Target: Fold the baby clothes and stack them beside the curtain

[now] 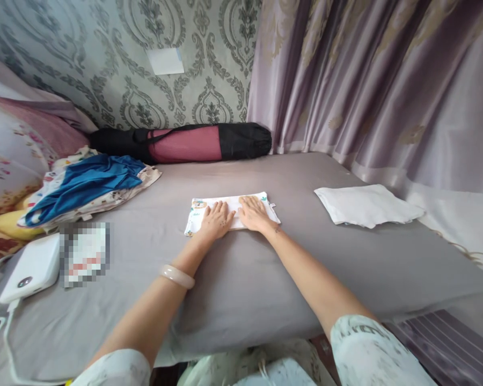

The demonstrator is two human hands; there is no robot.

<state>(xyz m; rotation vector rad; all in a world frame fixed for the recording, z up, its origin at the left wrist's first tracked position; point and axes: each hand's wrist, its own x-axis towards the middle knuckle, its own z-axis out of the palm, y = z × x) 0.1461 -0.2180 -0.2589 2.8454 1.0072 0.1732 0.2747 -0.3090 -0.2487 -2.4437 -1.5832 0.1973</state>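
The printed white cloth lies folded flat

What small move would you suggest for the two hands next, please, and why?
Perhaps slide the left hand and right hand gently apart to smooth the printed white cloth: both lie palm-down on it, side by side, and its two ends show uncovered beyond them.
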